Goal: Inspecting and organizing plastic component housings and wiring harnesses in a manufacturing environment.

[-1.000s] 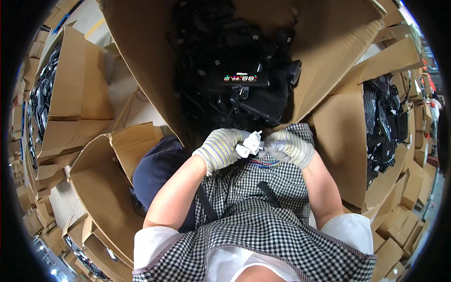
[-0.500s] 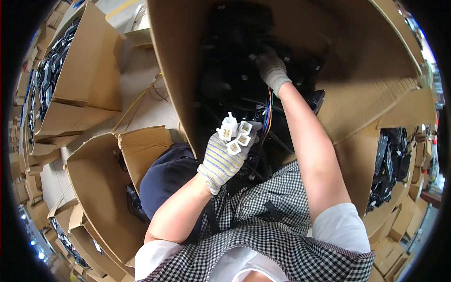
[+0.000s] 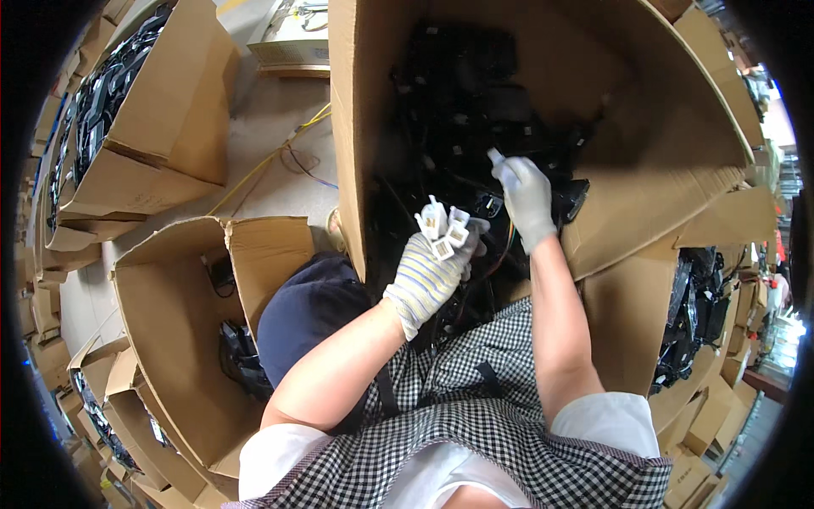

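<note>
L hand point(image 3: 428, 276) gloved, fingers closed round white connectors point(image 3: 443, 227) — held just outside big carton point(image 3: 644, 102). R hand point(image 3: 526, 199) inside carton, pinching a small pale part among black wire harnesses point(image 3: 462, 110). Advise: draw pieces out slowly, keep wires untangled — grip on connectors firm.
</note>
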Motion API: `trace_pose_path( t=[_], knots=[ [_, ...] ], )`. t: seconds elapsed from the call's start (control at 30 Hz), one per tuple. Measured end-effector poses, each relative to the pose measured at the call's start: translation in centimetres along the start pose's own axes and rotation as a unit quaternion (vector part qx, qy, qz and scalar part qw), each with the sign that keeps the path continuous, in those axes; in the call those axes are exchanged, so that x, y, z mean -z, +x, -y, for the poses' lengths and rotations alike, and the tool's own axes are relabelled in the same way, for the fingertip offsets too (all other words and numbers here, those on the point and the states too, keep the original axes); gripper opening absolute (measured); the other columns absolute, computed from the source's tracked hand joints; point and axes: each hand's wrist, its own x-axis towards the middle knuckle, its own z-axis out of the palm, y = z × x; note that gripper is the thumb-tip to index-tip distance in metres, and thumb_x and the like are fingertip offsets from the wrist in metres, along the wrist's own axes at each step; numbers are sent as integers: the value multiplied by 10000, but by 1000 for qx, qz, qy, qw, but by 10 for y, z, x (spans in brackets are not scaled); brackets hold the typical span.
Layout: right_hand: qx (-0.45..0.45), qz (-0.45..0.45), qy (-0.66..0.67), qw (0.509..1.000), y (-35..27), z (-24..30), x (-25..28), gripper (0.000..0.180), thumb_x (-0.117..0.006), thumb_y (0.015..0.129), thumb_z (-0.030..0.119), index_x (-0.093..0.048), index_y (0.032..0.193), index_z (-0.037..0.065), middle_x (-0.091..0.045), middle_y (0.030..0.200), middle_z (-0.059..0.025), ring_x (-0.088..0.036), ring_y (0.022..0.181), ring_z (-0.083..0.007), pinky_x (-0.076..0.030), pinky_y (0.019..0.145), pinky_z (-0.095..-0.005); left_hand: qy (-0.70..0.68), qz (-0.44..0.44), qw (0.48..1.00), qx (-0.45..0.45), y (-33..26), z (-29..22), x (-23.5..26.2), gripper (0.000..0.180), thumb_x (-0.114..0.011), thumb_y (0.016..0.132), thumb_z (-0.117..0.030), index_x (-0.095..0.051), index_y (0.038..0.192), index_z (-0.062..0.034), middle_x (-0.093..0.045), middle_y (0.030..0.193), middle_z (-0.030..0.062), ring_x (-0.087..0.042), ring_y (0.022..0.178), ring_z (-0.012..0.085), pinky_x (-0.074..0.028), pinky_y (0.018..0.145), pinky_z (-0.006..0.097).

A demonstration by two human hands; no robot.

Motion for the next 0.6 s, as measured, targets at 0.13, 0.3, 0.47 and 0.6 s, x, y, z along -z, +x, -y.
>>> trace_pose_path(
  t=[0.13, 0.3, 0.47, 0.6],
  knots=[
    [88, -26, 79, 993, -75, 33, 33, 159, -557, 849, 191, -633, 804, 59, -577, 847, -122, -581, 762, -310, -477, 694, -384, -105, -69, 992, -24, 13, 36, -4, 305, -542, 946, -290, -592, 1095, -28, -627, 915, 100, -573, 695, 164, -490, 633, 298],
    [174, 30, -16, 984, -125, 36, 28, 150, -625, 790, 211, -620, 754, 65, -618, 873, -100, -604, 780, -297, -485, 704, -416, -355, -90, 930, -6, 14, 36, -10, 323, -576, 921, -321, -489, 1140, -99, -607, 1068, 127, -634, 855, 238, -523, 760, 350],
    [100, 93, 51, 989, -152, 28, 39, 181, -639, 804, 222, -658, 854, 49, -634, 945, -117, -614, 827, -303, -495, 762, -388, -343, 2, 939, -26, 10, 36, -15, 325, -566, 924, -363, -475, 1109, -112, -603, 832, 58, -580, 673, 138, -509, 654, 277],
    [-118, 143, 449, 874, -143, 44, 88, 355, -624, 873, 347, -650, 927, -3, -651, 923, -103, -613, 717, -143, -487, 701, -265, -192, 41, 977, -85, 2, 34, -16, 294, -566, 924, -370, -552, 1028, -96, -474, 650, -2, -459, 543, 98, -438, 565, 256]
  ],
)
